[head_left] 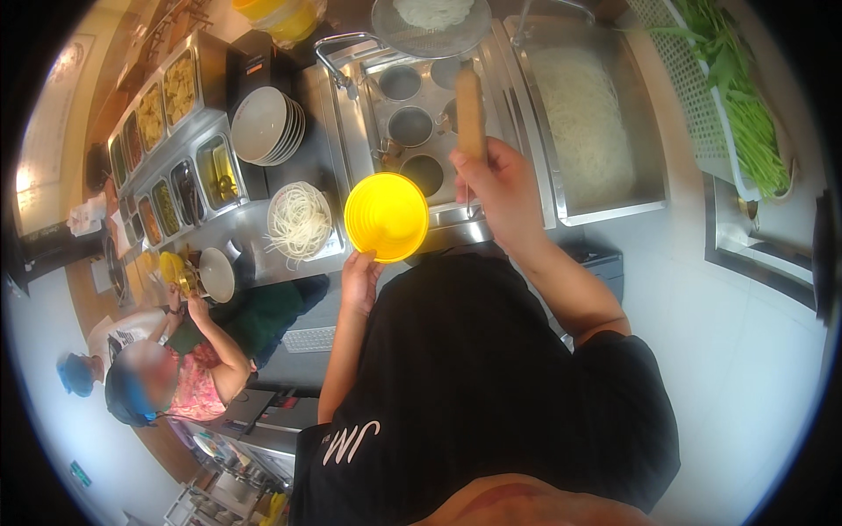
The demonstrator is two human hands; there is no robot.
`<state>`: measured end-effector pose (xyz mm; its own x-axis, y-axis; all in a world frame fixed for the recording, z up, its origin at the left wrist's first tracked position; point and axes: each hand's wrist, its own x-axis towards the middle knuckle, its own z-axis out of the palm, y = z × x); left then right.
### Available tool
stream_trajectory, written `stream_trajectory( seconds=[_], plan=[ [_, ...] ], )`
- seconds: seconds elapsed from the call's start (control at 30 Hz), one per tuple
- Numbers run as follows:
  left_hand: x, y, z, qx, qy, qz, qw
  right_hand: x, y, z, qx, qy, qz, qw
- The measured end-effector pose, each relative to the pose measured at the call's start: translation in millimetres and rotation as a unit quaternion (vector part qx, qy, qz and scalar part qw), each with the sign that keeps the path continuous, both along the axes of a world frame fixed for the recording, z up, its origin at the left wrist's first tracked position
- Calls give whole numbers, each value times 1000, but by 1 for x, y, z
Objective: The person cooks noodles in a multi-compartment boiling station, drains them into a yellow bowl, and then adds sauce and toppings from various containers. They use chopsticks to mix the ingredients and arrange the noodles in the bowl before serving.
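My left hand [362, 283] grips the near rim of a yellow plastic bowl [388, 217], tilted so its ringed inside faces me. No food shows in the bowl. In my right hand [496, 191] is the wooden handle [470, 112] of a round wire-mesh skimmer [395, 36]. White noodles [434, 12] lie on its mesh, partly cut off by the top of the picture. Beneath the skimmer and handle is a steel noodle cooker [368, 118] with several round wells. Left of the yellow bowl, a bowl of pale noodles [300, 220] stands on the counter.
Stacked white bowls [260, 125] and steel topping pans [223, 174] stand left. A steel basin [585, 131] of noodles sits right, beyond it a basket of green vegetables [750, 125]. Faucets [339, 59] arch over the cooker. Two co-workers [197, 388] stand at the left counter.
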<state>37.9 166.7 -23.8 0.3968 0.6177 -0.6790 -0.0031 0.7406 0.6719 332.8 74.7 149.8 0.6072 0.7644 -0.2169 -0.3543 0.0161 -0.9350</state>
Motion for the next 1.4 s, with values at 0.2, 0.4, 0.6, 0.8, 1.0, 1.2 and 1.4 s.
stream_trajectory(
  seconds=[0.2, 0.4, 0.6, 0.8, 1.0, 1.2, 1.4],
  plan=[
    [-4, 1, -9, 15, -31, -2, 999, 37, 28, -67, -8, 279, -34, 959],
    [-5, 5, -12, 13, -42, 16, 999, 97, 41, -178, -66, 296, 15, 953],
    [-18, 4, -27, 7, -40, 34, 999, 63, 2, -103, -44, 126, -8, 991],
    [-22, 5, -47, 16, -61, 25, 998, 48, 6, -124, -131, 219, 23, 967],
    [-7, 7, -23, 10, -68, -10, 998, 95, 53, -161, -126, 326, 81, 933],
    [-20, 2, -36, 2, -50, 18, 999, 71, 16, -97, -50, 207, 80, 974],
    [-16, 4, -23, -2, -35, 21, 999, 58, 8, -123, -37, 248, 81, 965]
  ],
)
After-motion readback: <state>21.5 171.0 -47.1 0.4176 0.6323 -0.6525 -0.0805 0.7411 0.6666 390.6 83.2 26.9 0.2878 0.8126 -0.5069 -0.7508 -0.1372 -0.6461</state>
